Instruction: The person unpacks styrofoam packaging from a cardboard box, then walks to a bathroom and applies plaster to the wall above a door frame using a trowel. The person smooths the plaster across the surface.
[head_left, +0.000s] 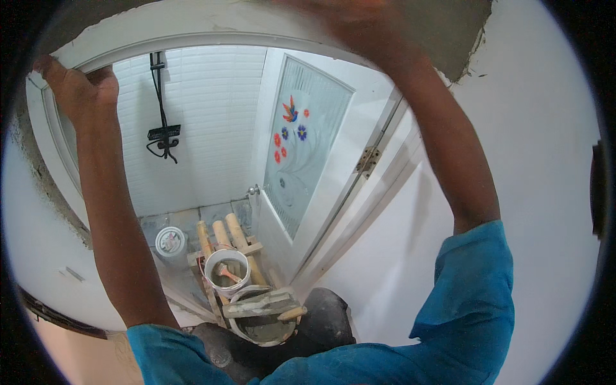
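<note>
Left hand (pixel 77 86) clamped on white door frame (pixel 212 40), top left corner. Right hand (pixel 356 22) blurred at frame top, grip unclear. Below: white bucket (pixel 226 273) holding orange-handled tool (pixel 226 273); basin (pixel 263 327) of grey mortar under trowel (pixel 263 303).

A white door (pixel 308 160) bears red, blue and orange flowers; white tiles (pixel 212 115); blue sleeves (pixel 475 301); white bucket (pixel 228 269).
</note>
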`<state>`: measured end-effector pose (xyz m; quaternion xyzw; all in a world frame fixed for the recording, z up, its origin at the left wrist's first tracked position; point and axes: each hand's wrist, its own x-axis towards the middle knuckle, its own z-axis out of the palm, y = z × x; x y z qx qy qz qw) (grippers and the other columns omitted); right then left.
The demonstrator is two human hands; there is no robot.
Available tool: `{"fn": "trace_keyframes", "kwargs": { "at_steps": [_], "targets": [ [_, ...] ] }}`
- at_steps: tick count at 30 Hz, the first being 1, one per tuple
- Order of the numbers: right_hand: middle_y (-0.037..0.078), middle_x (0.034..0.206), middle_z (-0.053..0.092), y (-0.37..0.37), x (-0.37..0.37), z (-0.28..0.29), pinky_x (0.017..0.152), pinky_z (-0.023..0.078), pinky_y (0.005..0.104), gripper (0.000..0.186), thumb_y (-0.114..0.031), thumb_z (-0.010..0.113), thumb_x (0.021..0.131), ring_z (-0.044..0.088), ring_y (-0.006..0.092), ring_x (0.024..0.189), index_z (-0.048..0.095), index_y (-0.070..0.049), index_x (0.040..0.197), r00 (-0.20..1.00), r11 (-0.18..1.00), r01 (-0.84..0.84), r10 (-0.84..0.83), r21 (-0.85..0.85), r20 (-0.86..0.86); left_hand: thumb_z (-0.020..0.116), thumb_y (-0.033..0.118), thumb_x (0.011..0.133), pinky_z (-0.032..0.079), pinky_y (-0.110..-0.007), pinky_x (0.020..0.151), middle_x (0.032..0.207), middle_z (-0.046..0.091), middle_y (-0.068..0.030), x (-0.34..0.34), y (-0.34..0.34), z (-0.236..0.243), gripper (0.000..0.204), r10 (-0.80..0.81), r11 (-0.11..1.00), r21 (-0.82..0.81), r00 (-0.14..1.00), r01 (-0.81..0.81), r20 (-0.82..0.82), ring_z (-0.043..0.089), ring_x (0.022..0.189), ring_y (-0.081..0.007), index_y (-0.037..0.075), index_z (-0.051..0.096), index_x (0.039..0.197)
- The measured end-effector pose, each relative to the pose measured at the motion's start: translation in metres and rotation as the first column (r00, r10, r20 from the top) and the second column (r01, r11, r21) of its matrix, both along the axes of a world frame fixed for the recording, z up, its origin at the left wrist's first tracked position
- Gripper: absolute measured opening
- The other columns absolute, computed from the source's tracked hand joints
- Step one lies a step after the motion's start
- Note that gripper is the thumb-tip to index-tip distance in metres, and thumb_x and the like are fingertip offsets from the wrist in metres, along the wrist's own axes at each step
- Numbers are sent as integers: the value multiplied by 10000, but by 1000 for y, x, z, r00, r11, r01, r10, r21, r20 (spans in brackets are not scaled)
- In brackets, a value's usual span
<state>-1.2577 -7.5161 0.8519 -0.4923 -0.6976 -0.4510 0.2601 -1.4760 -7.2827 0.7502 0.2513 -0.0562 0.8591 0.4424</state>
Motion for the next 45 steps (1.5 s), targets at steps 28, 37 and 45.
{"fn": "trace_keyframes", "kwargs": {
  "at_steps": [28,37,45],
  "targets": [
    [133,941,627,4,-47,-25,664,480,406,221,-189,701,831,603,257,839,640,-23,963,1000,982,-22,18,186,23,633,628,827,250,-500,1189,1480,318,-156,-3,4,-12,997,-148,966,208,987,157,-59,329,1387,-334,101,137,1513],
    [123,930,601,73,-21,0,705,453,403,154,-200,656,844,586,260,854,668,-104,964,843,914,-180,-46,363,535,654,652,785,277,-469,1185,1451,350,-150,-4,-7,-9,1076,-181,973,143,983,180,-6,349,1371,-329,68,111,1507],
    [124,1124,647,-39,94,-30,939,525,369,316,17,741,790,634,246,1076,701,-117,1074,869,854,-381,199,356,452,650,705,769,279,-423,1151,1420,357,-167,-5,-15,-13,1134,-161,981,93,980,172,-114,310,1383,-298,-16,139,1479]
  ]
}}
